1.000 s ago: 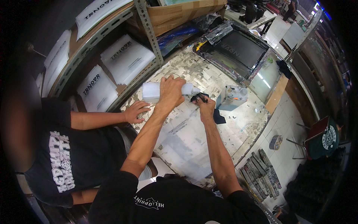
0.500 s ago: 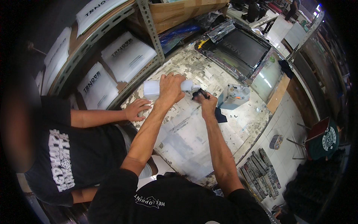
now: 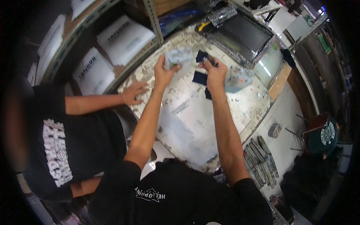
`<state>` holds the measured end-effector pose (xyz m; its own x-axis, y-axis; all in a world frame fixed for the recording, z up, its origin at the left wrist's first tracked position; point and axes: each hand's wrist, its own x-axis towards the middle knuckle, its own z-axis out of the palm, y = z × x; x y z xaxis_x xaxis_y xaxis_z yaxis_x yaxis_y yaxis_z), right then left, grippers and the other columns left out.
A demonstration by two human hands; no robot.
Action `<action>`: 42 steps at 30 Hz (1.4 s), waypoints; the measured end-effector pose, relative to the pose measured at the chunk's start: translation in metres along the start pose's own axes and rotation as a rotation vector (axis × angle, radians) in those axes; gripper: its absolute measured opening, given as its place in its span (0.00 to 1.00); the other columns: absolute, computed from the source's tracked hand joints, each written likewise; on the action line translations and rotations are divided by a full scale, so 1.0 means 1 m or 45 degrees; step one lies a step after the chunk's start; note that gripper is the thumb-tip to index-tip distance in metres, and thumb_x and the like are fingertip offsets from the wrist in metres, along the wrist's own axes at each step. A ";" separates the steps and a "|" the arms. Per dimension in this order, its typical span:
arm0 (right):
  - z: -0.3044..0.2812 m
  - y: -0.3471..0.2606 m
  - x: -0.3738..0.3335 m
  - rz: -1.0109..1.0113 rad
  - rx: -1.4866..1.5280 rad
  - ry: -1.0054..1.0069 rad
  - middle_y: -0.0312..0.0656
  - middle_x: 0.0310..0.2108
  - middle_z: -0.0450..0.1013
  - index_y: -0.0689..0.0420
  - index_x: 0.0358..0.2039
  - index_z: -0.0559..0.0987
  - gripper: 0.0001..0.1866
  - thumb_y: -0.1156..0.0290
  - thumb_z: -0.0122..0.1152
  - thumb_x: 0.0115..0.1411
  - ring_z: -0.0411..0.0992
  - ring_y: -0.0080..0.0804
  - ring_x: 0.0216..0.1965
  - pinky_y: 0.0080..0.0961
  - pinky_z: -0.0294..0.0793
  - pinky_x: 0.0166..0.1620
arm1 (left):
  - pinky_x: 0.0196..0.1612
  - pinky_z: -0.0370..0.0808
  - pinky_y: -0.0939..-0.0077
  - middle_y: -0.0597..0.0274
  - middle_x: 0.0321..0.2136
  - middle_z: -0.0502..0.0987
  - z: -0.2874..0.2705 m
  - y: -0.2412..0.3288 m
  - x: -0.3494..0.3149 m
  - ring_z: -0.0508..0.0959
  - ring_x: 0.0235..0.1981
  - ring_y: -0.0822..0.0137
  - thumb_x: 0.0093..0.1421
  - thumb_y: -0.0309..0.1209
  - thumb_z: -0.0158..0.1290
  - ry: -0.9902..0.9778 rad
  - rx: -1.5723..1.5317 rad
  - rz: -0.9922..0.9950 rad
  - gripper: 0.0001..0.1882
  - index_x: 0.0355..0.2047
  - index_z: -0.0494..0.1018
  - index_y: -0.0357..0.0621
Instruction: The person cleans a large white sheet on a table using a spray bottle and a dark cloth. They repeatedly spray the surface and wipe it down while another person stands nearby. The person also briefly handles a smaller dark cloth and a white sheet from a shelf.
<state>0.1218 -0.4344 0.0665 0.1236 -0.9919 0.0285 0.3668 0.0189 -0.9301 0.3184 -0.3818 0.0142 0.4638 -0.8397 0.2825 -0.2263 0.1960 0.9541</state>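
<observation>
My left hand (image 3: 165, 73) is closed around the side of a pale grey-white container (image 3: 180, 56), which is smeared by motion over the far part of the worktable. Its neck and cap cannot be made out. To its right, my right hand (image 3: 216, 73) pinches a dark navy cloth (image 3: 201, 57) whose free end sticks out past the fingertips. Another dark cloth piece (image 3: 200, 77) lies beside my right wrist, and a further dark scrap (image 3: 208, 93) shows partly behind the forearm. Right of that hand stands a translucent jerrycan (image 3: 240, 78), partly hidden by it.
The worktable (image 3: 187, 131) has a worn, stained top. At its far side lies a framed printing screen (image 3: 243, 35). A co-worker's hand (image 3: 135, 93) rests on the left edge. Shelves hold stacks of printed white sheets (image 3: 125, 35). A stool (image 3: 318, 133) stands at right.
My left hand has moved away from the right hand, and its container has turned from lying sideways. My right hand has lifted farther off with the cloth, and the view has shifted slightly.
</observation>
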 end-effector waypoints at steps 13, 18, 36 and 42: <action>-0.142 -0.016 -0.193 -0.008 -0.884 -0.034 0.39 0.33 0.77 0.68 0.45 0.82 0.13 0.85 0.61 0.60 0.74 0.23 0.31 0.20 0.74 0.37 | 0.59 0.68 0.57 0.44 0.52 0.75 -0.032 0.053 -0.163 0.73 0.55 0.46 0.48 0.35 0.73 0.303 0.540 0.162 0.39 0.58 0.68 0.33; -0.123 0.009 -0.266 -0.289 -1.218 -0.396 0.50 0.37 0.79 0.62 0.46 0.82 0.17 0.88 0.61 0.55 0.80 0.42 0.35 0.30 0.79 0.41 | 0.63 0.61 0.50 0.44 0.58 0.73 -0.050 0.084 -0.341 0.70 0.61 0.45 0.43 0.50 0.73 -0.078 0.916 -0.062 0.47 0.59 0.70 0.38; -0.134 0.069 -0.287 -0.451 -1.582 -0.503 0.50 0.40 0.77 0.59 0.42 0.83 0.18 0.84 0.60 0.49 0.75 0.51 0.43 0.41 0.77 0.46 | 0.64 0.45 0.28 0.51 0.75 0.47 -0.029 0.066 -0.402 0.44 0.76 0.49 0.36 0.57 0.73 -0.498 1.058 -0.465 0.69 0.73 0.50 0.44; -0.111 0.064 -0.325 -0.399 -1.440 -0.874 0.52 0.41 0.76 0.59 0.42 0.83 0.19 0.85 0.58 0.49 0.74 0.53 0.43 0.40 0.77 0.47 | 0.61 0.47 0.24 0.51 0.75 0.44 -0.025 0.062 -0.404 0.42 0.76 0.50 0.35 0.54 0.75 -0.480 1.068 -0.481 0.70 0.73 0.48 0.43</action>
<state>0.0025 -0.1252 -0.0429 0.7276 -0.6675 0.1584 -0.4456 -0.6354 -0.6307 0.1382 -0.0176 -0.0387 0.3609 -0.9077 -0.2143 -0.7196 -0.4171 0.5552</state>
